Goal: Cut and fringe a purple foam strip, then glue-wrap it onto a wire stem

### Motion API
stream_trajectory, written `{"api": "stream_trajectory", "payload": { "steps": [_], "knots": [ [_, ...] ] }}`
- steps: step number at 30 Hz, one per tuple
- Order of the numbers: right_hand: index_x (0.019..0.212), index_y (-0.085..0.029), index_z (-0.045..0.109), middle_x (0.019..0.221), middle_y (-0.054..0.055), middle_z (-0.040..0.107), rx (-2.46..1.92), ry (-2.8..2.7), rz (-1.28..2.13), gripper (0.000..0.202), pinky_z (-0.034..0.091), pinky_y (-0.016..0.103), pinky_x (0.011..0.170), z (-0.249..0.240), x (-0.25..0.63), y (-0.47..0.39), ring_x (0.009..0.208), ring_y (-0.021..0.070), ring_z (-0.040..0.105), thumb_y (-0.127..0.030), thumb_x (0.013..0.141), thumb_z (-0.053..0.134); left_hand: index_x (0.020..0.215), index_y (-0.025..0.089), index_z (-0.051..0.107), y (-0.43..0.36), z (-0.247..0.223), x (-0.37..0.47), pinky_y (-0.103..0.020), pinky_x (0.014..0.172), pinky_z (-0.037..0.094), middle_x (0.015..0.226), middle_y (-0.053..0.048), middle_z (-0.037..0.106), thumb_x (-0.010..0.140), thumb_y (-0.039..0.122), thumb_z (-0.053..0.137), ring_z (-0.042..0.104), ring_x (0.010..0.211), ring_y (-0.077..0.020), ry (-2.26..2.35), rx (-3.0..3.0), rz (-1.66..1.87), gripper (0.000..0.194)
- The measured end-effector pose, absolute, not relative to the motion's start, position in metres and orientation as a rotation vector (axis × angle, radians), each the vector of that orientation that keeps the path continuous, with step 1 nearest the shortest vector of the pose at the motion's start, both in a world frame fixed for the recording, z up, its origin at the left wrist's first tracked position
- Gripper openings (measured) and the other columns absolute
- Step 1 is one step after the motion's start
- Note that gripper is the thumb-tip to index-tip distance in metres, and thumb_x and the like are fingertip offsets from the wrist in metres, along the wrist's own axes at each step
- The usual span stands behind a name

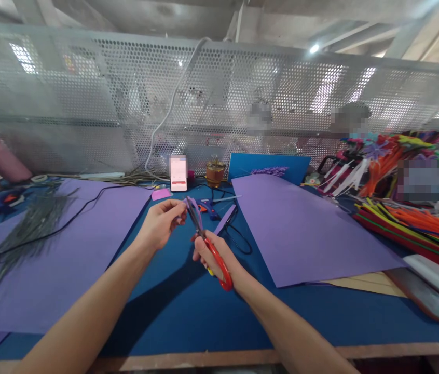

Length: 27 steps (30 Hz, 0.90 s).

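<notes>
Red-handled scissors are gripped in my right hand, with their blades pointing up and away from me. My left hand pinches a small purple paper strip at the blades; how far the blades are apart is hard to make out. Beyond the hands lies a blue glue gun with an orange part. A separate purple strip rests on the blue table just past my right hand, beside a looped black cable.
Large purple sheets lie left and right. Thin green stems rest on the left sheet. A phone and an amber cup stand at the back. Colourful pipe cleaners crowd the right. A perforated metal screen rises behind.
</notes>
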State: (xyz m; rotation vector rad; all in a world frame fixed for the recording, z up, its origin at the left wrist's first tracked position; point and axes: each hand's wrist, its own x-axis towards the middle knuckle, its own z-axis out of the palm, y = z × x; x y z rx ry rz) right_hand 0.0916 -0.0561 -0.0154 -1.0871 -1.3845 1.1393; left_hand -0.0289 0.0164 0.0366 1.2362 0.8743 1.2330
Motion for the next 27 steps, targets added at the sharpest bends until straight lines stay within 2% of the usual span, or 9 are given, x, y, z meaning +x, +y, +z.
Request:
{"api": "stream_trajectory", "payload": {
  "steps": [4,8,10,12,15,18,20,23,27],
  "knots": [
    [0.086,-0.018,0.050,0.057,-0.002,0.050,-1.077,-1.406,1.125,0.042,0.031,0.019,0.039,-0.017,0.092,-0.056,0.044,0.0074,0.041,-0.058,0.073,0.049,0.055,0.016,0.058,0.015,0.037,-0.033,-0.023,0.050,0.038,0.053,0.001,0.052,0.052,0.025,0.070,0.046,0.050,-0.0094,0.892,1.304,1.336,0.015],
    [0.086,-0.018,0.051,0.059,-0.001,0.052,-1.067,-1.406,1.112,0.042,0.033,0.019,0.041,-0.020,0.092,-0.054,0.046,0.0082,0.043,-0.057,0.074,0.050,0.061,0.021,0.062,0.011,0.033,-0.039,-0.028,0.070,0.044,0.076,-0.003,0.059,0.058,0.022,0.067,0.054,0.074,-0.0162,0.925,1.719,1.649,0.006],
    [0.087,-0.018,0.051,0.059,-0.001,0.052,-1.061,-1.389,1.135,0.043,0.032,0.019,0.040,-0.021,0.091,-0.054,0.046,0.0084,0.043,-0.059,0.073,0.049,0.061,0.023,0.063,0.008,0.033,-0.041,-0.031,0.081,0.042,0.088,-0.005,0.060,0.057,0.021,0.069,0.053,0.088,-0.0201,0.929,1.807,1.708,0.007],
    [0.087,-0.018,0.050,0.058,-0.002,0.051,-1.063,-1.379,1.152,0.044,0.031,0.019,0.039,-0.021,0.091,-0.054,0.045,0.0084,0.043,-0.060,0.072,0.049,0.059,0.023,0.063,0.007,0.033,-0.042,-0.033,0.086,0.040,0.090,-0.006,0.062,0.055,0.019,0.070,0.053,0.091,-0.0216,0.950,1.795,1.703,0.008],
    [0.086,-0.018,0.051,0.059,-0.001,0.052,-1.072,-1.384,1.148,0.044,0.033,0.019,0.040,-0.020,0.090,-0.055,0.046,0.0080,0.044,-0.059,0.072,0.050,0.059,0.022,0.064,0.009,0.035,-0.040,-0.029,0.079,0.041,0.077,-0.004,0.062,0.056,0.019,0.069,0.054,0.079,-0.0179,0.981,1.716,1.689,0.007],
    [0.086,-0.017,0.051,0.059,-0.002,0.052,-1.071,-1.389,1.143,0.041,0.032,0.018,0.039,-0.020,0.090,-0.055,0.045,0.0072,0.042,-0.056,0.074,0.050,0.061,0.018,0.062,0.017,0.036,-0.035,-0.025,0.062,0.042,0.062,-0.001,0.058,0.057,0.020,0.067,0.051,0.061,-0.0119,0.974,1.475,1.631,0.007],
    [0.085,-0.018,0.051,0.058,-0.002,0.051,-1.072,-1.387,1.138,0.039,0.032,0.018,0.039,-0.021,0.090,-0.054,0.044,0.0069,0.041,-0.055,0.074,0.051,0.058,0.016,0.060,0.022,0.037,-0.032,-0.023,0.053,0.039,0.057,0.000,0.056,0.055,0.022,0.068,0.050,0.054,-0.0100,0.919,1.219,1.470,0.010],
    [0.084,-0.018,0.051,0.058,-0.002,0.051,-1.086,-1.389,1.131,0.039,0.032,0.018,0.039,-0.021,0.090,-0.054,0.043,0.0068,0.041,-0.055,0.074,0.050,0.057,0.013,0.059,0.025,0.034,-0.029,-0.021,0.048,0.037,0.056,0.000,0.056,0.050,0.022,0.071,0.050,0.051,-0.0084,0.867,0.983,1.306,0.017],
    [0.084,-0.018,0.051,0.057,-0.003,0.051,-1.104,-1.402,1.148,0.040,0.031,0.018,0.038,-0.018,0.090,-0.056,0.042,0.0067,0.041,-0.056,0.073,0.051,0.056,0.013,0.059,0.021,0.029,-0.030,-0.020,0.047,0.037,0.055,0.001,0.055,0.046,0.023,0.073,0.050,0.050,-0.0073,0.861,0.968,1.307,0.020]
  ]
}}
